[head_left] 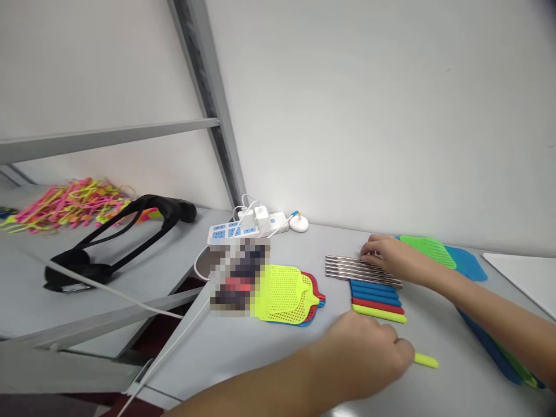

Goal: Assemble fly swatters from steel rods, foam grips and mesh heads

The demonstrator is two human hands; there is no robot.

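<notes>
My left hand (369, 354) is closed around a yellow plastic handle (426, 360), whose end sticks out to the right of the fist. Farther back, my right hand (393, 259) has its curled fingers on the far edge of a row of thin metal rods (347, 267), gripping a rod there. Just in front of the rods lie blue, red and yellow handle tubes (377, 302) side by side. To the left is a stack of fly swatter heads (282, 294), yellow on top, with red and blue edges showing beneath.
Green and blue swatter heads (467, 263) lie behind my right arm, more under it. A white power strip (226, 233) with chargers and a round white device (299, 223) stand by the wall. Left, a shelf holds a black strap-like frame (143, 249) and colourful strips (78, 202).
</notes>
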